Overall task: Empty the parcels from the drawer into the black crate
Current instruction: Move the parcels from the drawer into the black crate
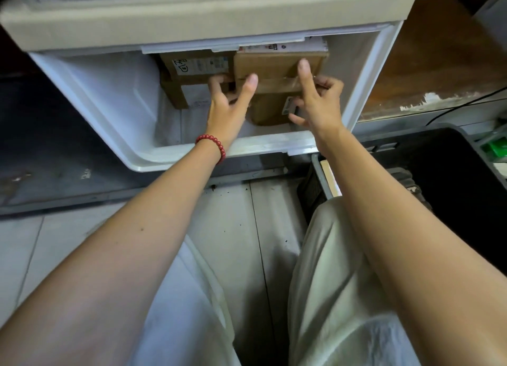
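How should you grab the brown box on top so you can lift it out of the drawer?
Hold the top brown box by its two short sides, one hand each, coming from the open front of the drawer. It lies flat and wide, and the left hand and right hand already bracket it that way, thumbs on top.

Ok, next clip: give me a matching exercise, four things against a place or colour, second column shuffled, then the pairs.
Things:
1. bead bracelet
2. black crate
3. taped brown parcel
4. labelled parcel

Descriptions:
A. gripped between both hands
B. red, on the left wrist
C. on the floor, right of the drawer
D. in the drawer, beside the left hand

Pairs: 1-B, 2-C, 3-A, 4-D
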Motion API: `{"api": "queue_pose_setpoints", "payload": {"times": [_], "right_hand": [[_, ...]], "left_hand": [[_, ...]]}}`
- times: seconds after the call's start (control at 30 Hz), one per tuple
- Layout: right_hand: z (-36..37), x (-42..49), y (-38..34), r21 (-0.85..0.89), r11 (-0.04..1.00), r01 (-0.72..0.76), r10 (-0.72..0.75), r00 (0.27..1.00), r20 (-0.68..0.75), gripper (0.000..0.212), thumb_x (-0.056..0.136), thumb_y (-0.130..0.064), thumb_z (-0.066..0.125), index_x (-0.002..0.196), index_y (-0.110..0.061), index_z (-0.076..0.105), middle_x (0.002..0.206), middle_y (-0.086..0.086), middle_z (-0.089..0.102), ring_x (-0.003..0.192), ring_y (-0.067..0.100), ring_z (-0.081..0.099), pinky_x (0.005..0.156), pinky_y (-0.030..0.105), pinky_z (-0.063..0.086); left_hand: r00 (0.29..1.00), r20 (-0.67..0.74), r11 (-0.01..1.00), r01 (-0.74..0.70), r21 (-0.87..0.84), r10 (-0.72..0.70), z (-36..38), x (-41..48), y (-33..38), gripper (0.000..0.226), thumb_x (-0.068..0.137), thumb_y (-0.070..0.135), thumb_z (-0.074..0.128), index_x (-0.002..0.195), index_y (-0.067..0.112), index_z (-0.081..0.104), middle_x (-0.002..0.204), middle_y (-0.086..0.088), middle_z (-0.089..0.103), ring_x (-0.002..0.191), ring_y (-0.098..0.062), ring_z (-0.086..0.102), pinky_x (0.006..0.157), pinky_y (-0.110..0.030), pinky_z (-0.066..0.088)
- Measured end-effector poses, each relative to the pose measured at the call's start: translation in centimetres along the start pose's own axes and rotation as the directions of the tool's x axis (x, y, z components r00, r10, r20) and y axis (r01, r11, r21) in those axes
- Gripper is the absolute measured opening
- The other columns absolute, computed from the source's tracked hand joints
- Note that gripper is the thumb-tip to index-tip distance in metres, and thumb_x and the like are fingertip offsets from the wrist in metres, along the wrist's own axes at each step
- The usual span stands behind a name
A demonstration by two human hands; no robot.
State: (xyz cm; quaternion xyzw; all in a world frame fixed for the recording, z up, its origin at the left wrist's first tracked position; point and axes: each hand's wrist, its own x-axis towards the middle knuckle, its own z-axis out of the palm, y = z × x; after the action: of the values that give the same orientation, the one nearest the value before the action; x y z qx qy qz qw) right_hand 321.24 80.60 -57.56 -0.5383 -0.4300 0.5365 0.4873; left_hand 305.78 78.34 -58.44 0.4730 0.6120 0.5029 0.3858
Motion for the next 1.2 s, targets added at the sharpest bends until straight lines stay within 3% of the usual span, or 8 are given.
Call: {"api": "queue_pose_setpoints", "payload": {"times": [0.2,0.37,0.47,0.57,0.7,0.93,1.1,1.2], "right_hand": [[0.4,-3.1,-0.5,-0.099,0.995,0.024,-0.026,0.999,-0.019,0.045,0.088,-0.055,0.057,0.097,-0.02,0.029,0.097,-0.006,0.045,0.089,0.008,0.053,0.079,0.039,0.058],[1.0,-6.2,-1.2,-0.072,0.991,-0.112,0.116,0.992,0.051,0.05,0.086,-0.07,0.044,0.109,-0.026,0.04,0.125,0.0,0.048,0.113,0.02,0.055,0.074,0.041,0.058],[1.4,-7.9,-1.7,-0.029,0.981,-0.192,0.194,0.975,0.108,0.057,0.091,-0.07,0.026,0.122,-0.028,0.048,0.123,-0.001,0.058,0.103,0.017,0.061,0.073,0.039,0.054],[1.1,-9.3,-1.6,-0.057,0.962,-0.267,0.273,0.948,0.166,0.057,0.093,-0.068,0.022,0.106,-0.03,0.062,0.099,-0.009,0.063,0.089,0.01,0.059,0.078,0.036,0.05],[0.9,-10.5,-1.0,-0.18,0.931,-0.319,0.348,0.923,0.162,0.05,0.098,-0.059,0.026,0.115,-0.024,0.056,0.099,-0.003,0.06,0.095,0.016,0.056,0.089,0.038,0.047],[0.6,-11.3,-0.3,-0.265,0.893,-0.363,0.41,0.899,0.15,0.034,0.094,-0.027,0.036,0.061,-0.022,0.046,0.043,-0.011,0.051,0.048,0.008,0.051,0.07,0.029,0.044],[0.2,-11.6,-0.2,-0.347,0.872,-0.345,0.423,0.888,0.18,0.028,0.096,-0.026,0.034,0.083,-0.02,0.058,0.078,-0.003,0.063,0.077,0.015,0.061,0.064,0.027,0.048],[0.0,-11.9,-0.4,-0.373,0.886,-0.276,0.376,0.898,0.229,0.024,0.096,-0.022,0.038,0.088,-0.022,0.061,0.078,-0.006,0.063,0.068,0.009,0.061,0.071,0.028,0.049]], "left_hand": [[0.999,-0.03,0.996,0.036,0.085,-0.033,-2.6,-2.1,1.5,0.059,0.083,0.069,0.045,0.119,0.023,0.042,0.109,0.013,0.052,0.107,-0.01,0.053,0.097,-0.048,0.048],[0.994,-0.066,0.996,0.091,0.016,-0.09,-4.6,-4.7,2.3,0.038,0.091,0.061,0.045,0.09,0.023,0.04,0.094,0.004,0.05,0.1,-0.017,0.056,0.089,-0.045,0.054],[0.983,-0.098,0.988,0.151,-0.042,-0.155,-6.2,-7.2,2.7,0.058,0.076,0.08,0.042,0.096,0.026,0.046,0.107,0.0,0.057,0.107,-0.02,0.057,0.088,-0.046,0.054],[0.968,-0.068,0.97,0.24,-0.027,-0.241,-7.5,-9.5,2.7,0.082,0.067,0.087,0.036,0.115,0.022,0.048,0.114,-0.003,0.059,0.108,-0.023,0.059,0.088,-0.047,0.053],[0.978,-0.093,0.974,0.195,0.116,-0.184,-8.3,-11.3,1.9,0.05,0.084,0.073,0.041,0.11,0.031,0.048,0.112,0.003,0.056,0.109,-0.022,0.058,0.097,-0.044,0.047],[0.976,-0.117,0.969,0.199,0.149,-0.182,-8.6,-12.7,2.0,0.055,0.083,0.076,0.035,0.104,0.028,0.054,0.098,0.009,0.057,0.1,-0.017,0.054,0.092,-0.042,0.048],[0.983,-0.095,0.979,0.166,0.121,-0.155,-8.2,-12.8,2.2,0.048,0.082,0.073,0.037,0.099,0.032,0.056,0.107,0.002,0.061,0.105,-0.018,0.055,0.093,-0.041,0.048],[0.981,-0.148,0.981,0.145,0.126,-0.126,-8.1,-12.3,2.0,0.031,0.094,0.057,0.04,0.103,0.034,0.059,0.115,-0.002,0.058,0.11,-0.02,0.05,0.093,-0.036,0.043]]}}
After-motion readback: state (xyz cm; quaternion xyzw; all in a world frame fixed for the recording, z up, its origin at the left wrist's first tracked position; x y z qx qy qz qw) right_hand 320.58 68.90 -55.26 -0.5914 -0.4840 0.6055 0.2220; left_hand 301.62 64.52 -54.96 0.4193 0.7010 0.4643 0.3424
